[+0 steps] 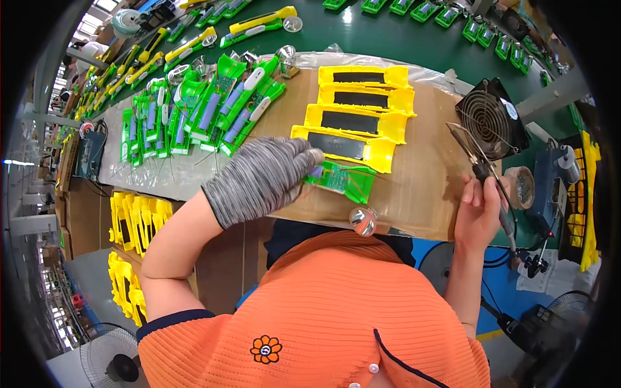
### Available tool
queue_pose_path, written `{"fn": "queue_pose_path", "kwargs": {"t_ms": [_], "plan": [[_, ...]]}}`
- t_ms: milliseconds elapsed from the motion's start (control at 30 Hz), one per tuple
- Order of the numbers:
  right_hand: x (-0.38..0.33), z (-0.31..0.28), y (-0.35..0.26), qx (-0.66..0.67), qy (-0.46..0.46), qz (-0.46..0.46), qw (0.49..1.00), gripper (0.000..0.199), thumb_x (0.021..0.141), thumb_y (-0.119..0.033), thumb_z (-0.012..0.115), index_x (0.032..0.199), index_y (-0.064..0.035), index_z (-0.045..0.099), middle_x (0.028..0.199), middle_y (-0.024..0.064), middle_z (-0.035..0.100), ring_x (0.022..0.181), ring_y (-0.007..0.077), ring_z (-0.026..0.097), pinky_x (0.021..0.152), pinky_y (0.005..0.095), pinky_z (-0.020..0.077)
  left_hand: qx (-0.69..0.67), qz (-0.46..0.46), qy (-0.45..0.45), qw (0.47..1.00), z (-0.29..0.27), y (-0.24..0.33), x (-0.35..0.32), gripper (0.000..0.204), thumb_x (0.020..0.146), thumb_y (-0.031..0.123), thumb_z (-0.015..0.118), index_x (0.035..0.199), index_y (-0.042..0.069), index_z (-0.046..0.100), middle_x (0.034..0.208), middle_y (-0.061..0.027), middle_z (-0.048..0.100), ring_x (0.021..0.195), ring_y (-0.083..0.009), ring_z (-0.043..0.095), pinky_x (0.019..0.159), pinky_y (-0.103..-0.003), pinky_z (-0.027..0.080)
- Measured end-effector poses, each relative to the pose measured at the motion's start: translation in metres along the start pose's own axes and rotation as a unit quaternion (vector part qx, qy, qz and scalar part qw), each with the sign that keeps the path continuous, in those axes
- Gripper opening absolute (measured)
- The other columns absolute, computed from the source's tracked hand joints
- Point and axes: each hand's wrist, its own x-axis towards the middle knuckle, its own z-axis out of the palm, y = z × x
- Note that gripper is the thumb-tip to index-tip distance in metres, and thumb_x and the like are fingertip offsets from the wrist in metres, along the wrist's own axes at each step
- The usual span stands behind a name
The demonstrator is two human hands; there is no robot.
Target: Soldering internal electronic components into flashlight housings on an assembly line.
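My left hand (pixel 259 178), in a grey striped glove with bare fingertips, is closed on the near end of a green plastic lamp housing (pixel 346 181). Inside the housing sit a circuit board and thin wires, partly hidden by my fingers. A shiny round reflector (pixel 363 221) lies just below it at the board's near edge. My bare right hand (pixel 479 210) grips a soldering iron (pixel 480 169), its tip pointing up and away to the left. Just beyond the green housing, several yellow covers with dark panels (pixel 336 145) are laid in a column.
Green housings with purple cells (pixel 207 113) are heaped at left on the cardboard-covered worktop (pixel 427 129). A black fan (pixel 485 119) stands at right, beside a round tin (pixel 519 187) and a blue soldering station (pixel 548 184). More yellow covers (pixel 139 220) fill a box at lower left.
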Motion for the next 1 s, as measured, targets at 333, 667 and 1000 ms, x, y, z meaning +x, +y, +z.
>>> {"fn": "queue_pose_path", "kwargs": {"t_ms": [333,667,1000], "plan": [[-0.052,-0.002,-0.018,-0.061,-0.100,0.095,0.989,0.028,0.091,-0.021,0.064,0.095,-0.0050,0.042,0.063,0.0083,0.050,0.043,0.0120,0.044,0.068,0.0306,0.0526,-0.225,0.116,0.137,0.958,0.040,-0.003,-0.008,0.012,0.080,0.012,0.068,0.092,0.014,0.067,0.101,-0.0038,0.067,0.093,-0.0285,0.064,0.080,-0.041,0.052],[-0.045,0.040,-0.004,-0.023,-0.170,0.205,0.964,0.020,0.090,-0.012,0.057,0.098,-0.0069,0.040,0.055,-0.0013,0.039,0.046,0.0158,0.048,0.108,0.0678,0.0341,-0.250,0.038,0.210,0.944,0.048,-0.005,-0.009,0.027,0.076,0.012,0.078,0.101,0.016,0.068,0.091,-0.0007,0.070,0.079,-0.0233,0.065,0.071,-0.037,0.050],[-0.043,0.046,-0.003,-0.080,-0.150,0.231,0.958,0.020,0.090,-0.009,0.059,0.098,-0.0050,0.042,0.080,0.0158,0.063,0.047,0.0116,0.046,0.052,0.0287,0.0497,-0.221,-0.003,0.180,0.959,0.047,0.009,0.002,0.015,0.081,0.018,0.075,0.095,0.016,0.069,0.086,-0.0050,0.068,0.079,-0.0278,0.065,0.069,-0.041,0.052]]}}
